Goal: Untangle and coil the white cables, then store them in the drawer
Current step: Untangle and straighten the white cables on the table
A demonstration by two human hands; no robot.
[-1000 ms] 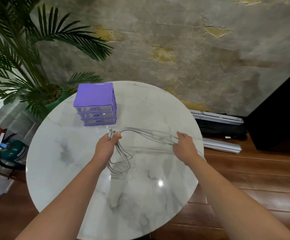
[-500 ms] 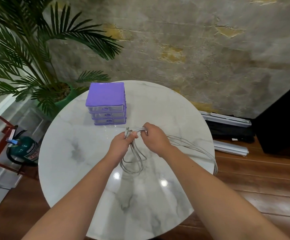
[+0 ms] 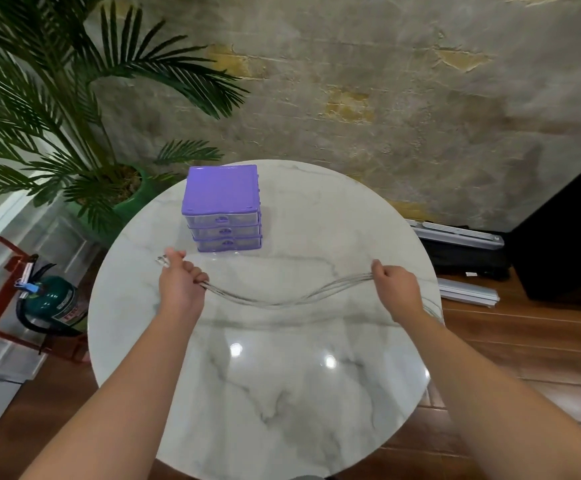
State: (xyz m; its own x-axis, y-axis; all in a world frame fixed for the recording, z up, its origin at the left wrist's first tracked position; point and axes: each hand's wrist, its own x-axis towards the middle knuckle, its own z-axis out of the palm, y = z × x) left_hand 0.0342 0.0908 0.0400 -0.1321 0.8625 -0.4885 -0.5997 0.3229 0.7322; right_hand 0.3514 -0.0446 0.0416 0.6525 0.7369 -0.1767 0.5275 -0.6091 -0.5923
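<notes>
Holding the white cables (image 3: 282, 299) stretched between my hands, I grip the plug ends in my left hand (image 3: 181, 285) and pinch the bundle in my right hand (image 3: 394, 287), the strands sagging just above the worktop (image 3: 316, 393). Beyond my left hand sits the drawer unit (image 3: 223, 209), all drawers closed. Slack trailing past my right wrist off the worktop's edge could snag or re-tangle as I coil.

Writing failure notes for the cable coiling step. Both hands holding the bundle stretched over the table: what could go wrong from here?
1. The white cables trail past the right hand over the table edge; that slack may snag or drag.
2. Connector ends poke out of the left hand; one could slip loose.
3. All three fronts of the purple drawer unit look closed, so one hand must let go, and the strands may tangle again.
</notes>
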